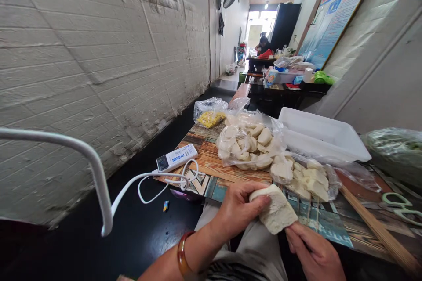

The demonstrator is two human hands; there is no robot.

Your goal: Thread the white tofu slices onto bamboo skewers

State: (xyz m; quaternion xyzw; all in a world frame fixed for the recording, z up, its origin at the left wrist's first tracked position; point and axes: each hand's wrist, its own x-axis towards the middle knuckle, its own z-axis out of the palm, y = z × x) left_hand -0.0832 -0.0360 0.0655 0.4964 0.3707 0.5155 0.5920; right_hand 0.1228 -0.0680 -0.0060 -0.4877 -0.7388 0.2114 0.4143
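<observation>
My left hand [245,205] is closed on a pale, spongy slab that looks like tofu [277,210], thumb across its face. At the slab's lower right corner, my right hand [311,246] has its fingers pinched together; whatever is between them is hidden. Just beyond, similar pale pieces [306,178] lie on clear plastic, with thin sticks [309,213] jutting toward me from them. A larger open plastic bag [250,140] behind holds many more pale chunks. Both hands are above my lap at the table's near edge.
A white plastic tub [325,134] stands behind the pieces on the wood-patterned table [198,140]. Left are a white power strip [177,158] with its cable and a bag of yellow stuff [211,117]. Right lie a wooden strip [376,228] and scissors [397,204]. A person [263,44] sits far back.
</observation>
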